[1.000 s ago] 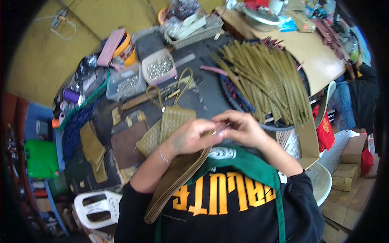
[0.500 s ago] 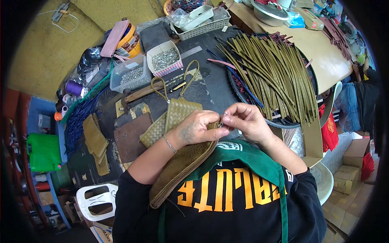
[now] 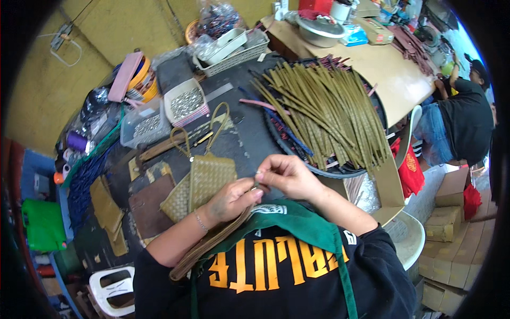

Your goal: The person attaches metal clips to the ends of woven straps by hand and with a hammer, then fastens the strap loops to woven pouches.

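My left hand (image 3: 231, 201) is closed around the top end of a long brown-olive zippered pouch (image 3: 204, 254), which hangs down toward my lap over my black shirt and green apron (image 3: 340, 287). My right hand (image 3: 284, 178) pinches a small, pale or metallic bit (image 3: 258, 175) at that end, just above my left thumb; I cannot make out exactly what it is. Just beyond my hands, two olive woven pouches (image 3: 212, 181) with strap loops lie on the dark table (image 3: 239, 133), beside a flat brown piece (image 3: 151, 207).
A large round black tray (image 3: 372, 170) of olive strips stands right. Tubs of metal bits (image 3: 183, 101), a plastic basket (image 3: 231, 63) and thread spools (image 3: 78, 139) sit farther back. A pale table (image 3: 372, 64), cardboard boxes (image 3: 446, 223) and another person (image 3: 462, 117) are at right.
My hands have moved slightly, the right one lifting its pinched fingers a little from the pouch's end. The view has shifted, and more of the other person shows at the right.
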`<move>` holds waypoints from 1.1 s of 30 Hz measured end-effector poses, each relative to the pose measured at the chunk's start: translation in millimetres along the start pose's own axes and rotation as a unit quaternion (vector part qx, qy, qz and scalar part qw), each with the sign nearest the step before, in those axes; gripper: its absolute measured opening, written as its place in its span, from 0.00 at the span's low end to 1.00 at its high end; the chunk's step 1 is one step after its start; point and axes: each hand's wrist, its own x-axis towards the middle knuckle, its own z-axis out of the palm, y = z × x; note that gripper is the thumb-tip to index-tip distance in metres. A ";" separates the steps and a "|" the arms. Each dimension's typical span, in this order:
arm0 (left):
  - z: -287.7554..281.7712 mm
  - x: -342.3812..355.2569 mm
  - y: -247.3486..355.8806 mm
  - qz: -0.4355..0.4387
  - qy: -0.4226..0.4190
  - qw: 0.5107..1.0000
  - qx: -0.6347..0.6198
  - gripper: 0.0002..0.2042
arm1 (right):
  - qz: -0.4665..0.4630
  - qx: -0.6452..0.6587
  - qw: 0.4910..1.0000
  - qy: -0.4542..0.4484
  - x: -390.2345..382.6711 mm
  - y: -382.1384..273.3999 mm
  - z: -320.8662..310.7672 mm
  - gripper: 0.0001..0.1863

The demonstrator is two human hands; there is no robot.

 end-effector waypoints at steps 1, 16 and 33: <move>2.2 -0.3 -2.1 0.008 -0.004 1.000 -0.001 0.11 | 0.005 0.008 1.000 -0.009 -1.4 -3.9 1.1 0.05; 4.7 4.4 19.8 0.051 0.001 0.993 -0.110 0.13 | -0.023 -0.688 0.616 0.382 -17.1 28.9 -176.7 0.08; 4.6 14.6 25.0 0.019 -0.017 0.990 -0.137 0.10 | 0.086 -0.527 0.749 0.393 -20.2 19.2 -197.9 0.09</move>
